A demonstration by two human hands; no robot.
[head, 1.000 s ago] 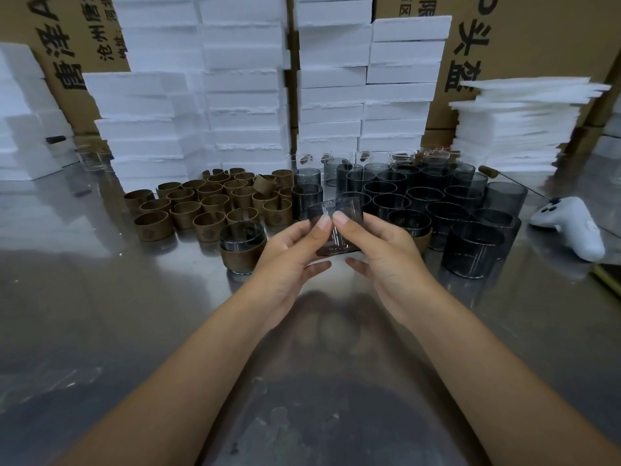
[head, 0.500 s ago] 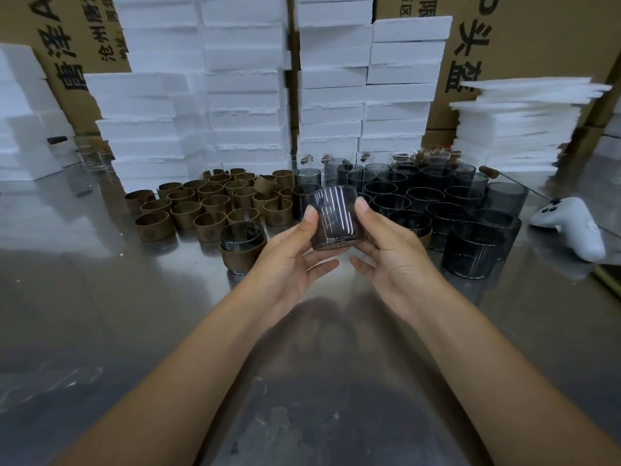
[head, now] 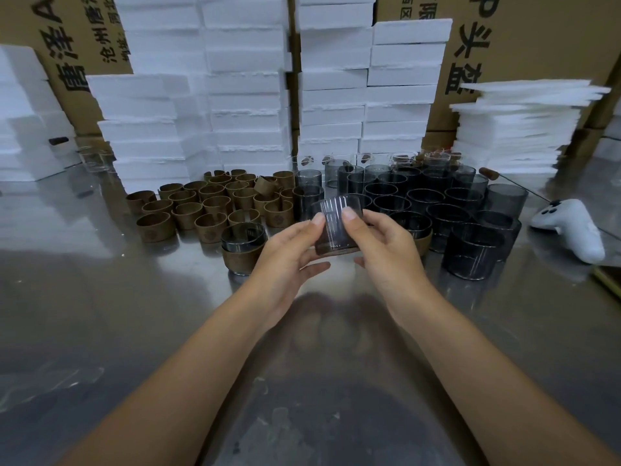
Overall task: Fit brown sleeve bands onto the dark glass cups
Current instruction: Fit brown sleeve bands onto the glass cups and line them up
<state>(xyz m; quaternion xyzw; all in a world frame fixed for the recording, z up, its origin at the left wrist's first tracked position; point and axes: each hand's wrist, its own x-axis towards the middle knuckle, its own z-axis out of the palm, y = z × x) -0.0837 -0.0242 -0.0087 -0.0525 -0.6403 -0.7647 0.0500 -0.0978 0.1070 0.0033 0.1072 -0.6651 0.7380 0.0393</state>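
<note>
Well, from my remote seat and starting at the left: white foam blocks (head: 144,136) are stacked along the back of the steel desk (head: 100,314). In front of them stand the loose brown sleeve bands (head: 215,203), a good crowd of them on end, none on glass yet. Just right of that group, nearer me, one finished cup (head: 243,248) stands with a band round its lower half.

Next comes the left hand (head: 289,253), thumb on the near wall and fingers curled beneath. It pinches the dark glass cup (head: 337,227), which is tilted and held off the desk in front of the rows. The right hand (head: 386,250) pinches the same cup from the other side, its thumb close to the left one. A brownish edge shows at the cup's lower end; I cannot tell whether that is a band.

Behind the right hand a second banded cup (head: 418,237) is partly hidden. Further right are rows of bare dark cups (head: 447,200), then a white controller (head: 571,230) lying below a pile of foam sheets (head: 517,129).

I count two cups plainly done and dozens left, so I judge the job barely begun.
</note>
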